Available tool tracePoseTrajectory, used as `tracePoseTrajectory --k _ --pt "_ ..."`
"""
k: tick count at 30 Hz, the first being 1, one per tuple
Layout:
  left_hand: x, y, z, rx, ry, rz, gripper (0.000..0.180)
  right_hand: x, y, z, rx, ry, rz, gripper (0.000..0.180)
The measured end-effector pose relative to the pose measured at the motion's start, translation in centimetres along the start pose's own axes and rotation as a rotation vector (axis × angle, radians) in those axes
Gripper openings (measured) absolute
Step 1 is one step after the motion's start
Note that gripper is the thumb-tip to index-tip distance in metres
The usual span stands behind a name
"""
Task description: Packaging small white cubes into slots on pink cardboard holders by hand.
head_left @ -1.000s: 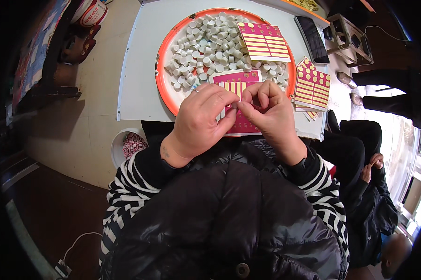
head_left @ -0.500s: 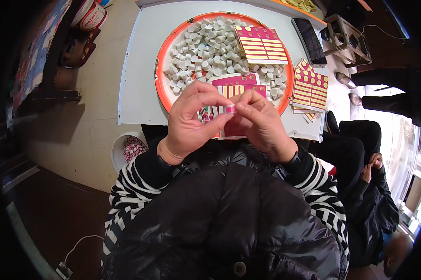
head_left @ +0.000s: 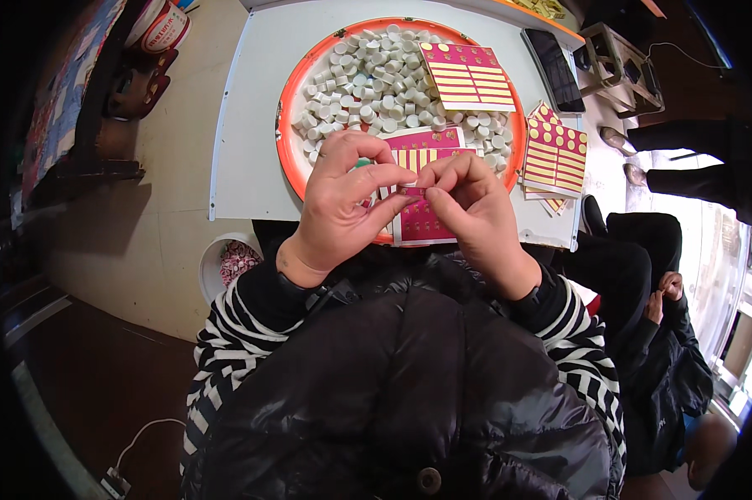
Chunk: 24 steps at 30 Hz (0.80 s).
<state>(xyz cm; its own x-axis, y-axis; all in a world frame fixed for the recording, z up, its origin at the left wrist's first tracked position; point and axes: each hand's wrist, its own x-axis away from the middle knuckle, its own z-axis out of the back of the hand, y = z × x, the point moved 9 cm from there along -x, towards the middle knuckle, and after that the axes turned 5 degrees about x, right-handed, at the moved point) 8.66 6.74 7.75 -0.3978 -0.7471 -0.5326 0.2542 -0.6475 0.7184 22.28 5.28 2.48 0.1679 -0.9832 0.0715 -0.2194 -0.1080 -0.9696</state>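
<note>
Centrally in the frame, both hands meet over the near rim of a round orange tray point(head_left: 286, 150) that sits on a white table point(head_left: 243, 125). The left hand point(head_left: 343, 200) and right hand point(head_left: 476, 208) are each closed in a narrow fingertip pinch on one small pink strip point(head_left: 411, 192) held between them; it appears to be a sticker, though it is too small to confirm. Directly beneath the hands, a magenta sheet with gold bars point(head_left: 422, 221) lies across the tray's lower edge. A heap of small white caps point(head_left: 368, 83) fills the tray toward the upper centre. A second magenta-and-gold sheet point(head_left: 468, 77) rests on the caps at upper right. Further sheets point(head_left: 553, 158) lie fanned on the table right of the tray, near a dark phone point(head_left: 553, 71).
</note>
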Motion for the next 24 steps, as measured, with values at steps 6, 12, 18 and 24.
tracePoseTrajectory --k 6,12,18,24 --pt "0.6 -0.7 -0.5 0.413 0.038 0.104 0.029 0.1 2.3 -2.2 -0.588 -0.235 -0.293 0.015" --pt "0.8 -2.0 -2.4 0.832 0.016 0.163 0.033 0.1 3.1 -3.0 -0.735 -0.213 -0.307 0.022" --pt "2.0 -4.4 -2.4 0.996 0.128 0.503 0.031 -0.7 -0.3 -0.6 -0.113 0.022 0.148 0.033" --pt "3.8 -4.9 -3.5 1.039 -0.050 0.756 0.015 -0.3 -0.2 -1.1 0.444 -0.101 0.200 0.032"
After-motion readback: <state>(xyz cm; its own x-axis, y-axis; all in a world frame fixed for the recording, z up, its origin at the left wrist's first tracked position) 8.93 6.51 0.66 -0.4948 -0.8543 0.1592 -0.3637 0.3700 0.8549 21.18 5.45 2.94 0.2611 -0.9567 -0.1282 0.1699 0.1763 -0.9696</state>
